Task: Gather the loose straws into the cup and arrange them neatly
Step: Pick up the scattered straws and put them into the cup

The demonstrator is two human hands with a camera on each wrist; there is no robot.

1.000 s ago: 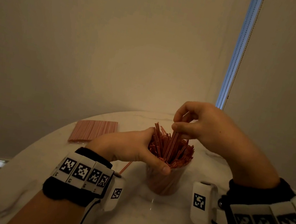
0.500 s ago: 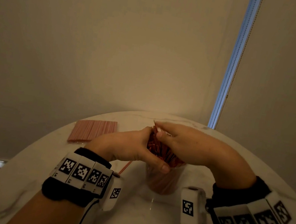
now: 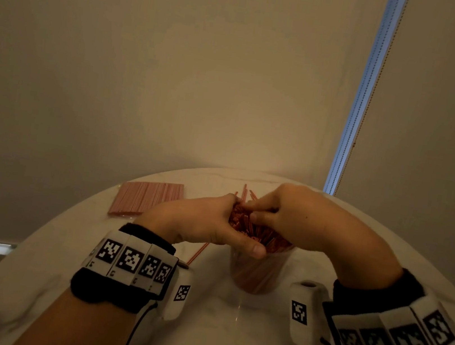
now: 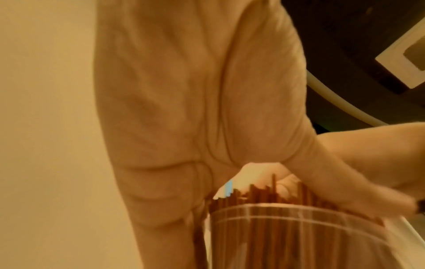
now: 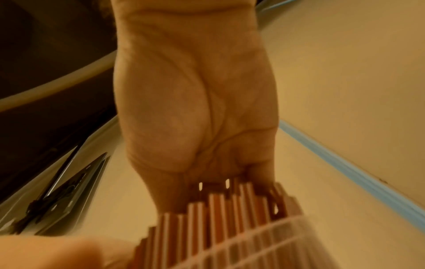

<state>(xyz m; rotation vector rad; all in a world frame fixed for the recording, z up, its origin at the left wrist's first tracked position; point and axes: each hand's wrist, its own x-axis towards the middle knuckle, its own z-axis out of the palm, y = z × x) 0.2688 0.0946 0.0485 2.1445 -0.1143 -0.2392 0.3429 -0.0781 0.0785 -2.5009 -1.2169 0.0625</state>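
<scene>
On the worktop [image 3: 225, 334], the clear cup [image 3: 257, 274] of red straws [image 3: 253, 229] is steadied: left hand [image 3: 198, 221] fingers are curled round the bundle, right hand [image 3: 287, 216] fingers pinch the tops. Levelling is judged under way; a stray straw [image 3: 198, 253] awaits collection next.

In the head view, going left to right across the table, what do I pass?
Flat pack of straws → single loose straw on the table → left hand → cup of straws → right hand.

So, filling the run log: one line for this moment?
left hand holds straws | right hand presses them | cup upright
</scene>
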